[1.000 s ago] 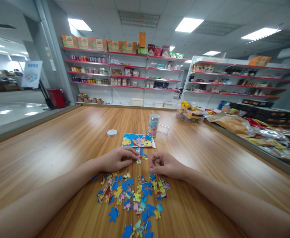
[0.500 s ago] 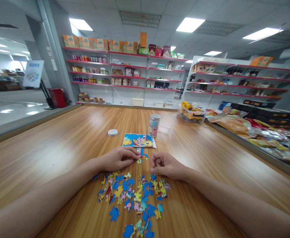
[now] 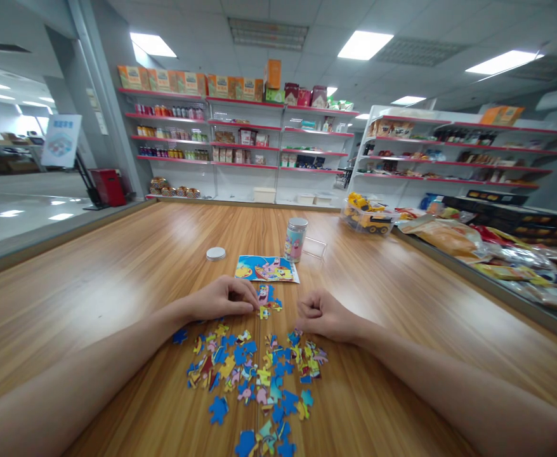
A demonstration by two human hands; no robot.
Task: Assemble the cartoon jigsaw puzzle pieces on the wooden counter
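**Jigsaw puzzle in assembly on a wooden table: two hands, one view**

Head view.
- Left hand [image 3: 224, 298]: palm down, fingers drawn together, tips pressed onto the small joined cluster of pieces [image 3: 268, 299] just to its right, apparently pinning it flat so it does not slide.
- Right hand [image 3: 323, 315]: curled into a loose fist, resting on the table [image 3: 117, 266] just right of the cluster; whether it encloses a piece cannot be told.
- Loose puzzle pieces [image 3: 254, 374]: scattered heap just nearer the person than both hands, some face down showing blue backs, within easy reach.
- Reference picture [image 3: 266, 268]: lies flat just beyond the hands, facing the person.
- Tin [image 3: 295, 240]: upright beyond the picture, open.
- Lid [image 3: 216, 254]: lies apart, beyond the left hand.
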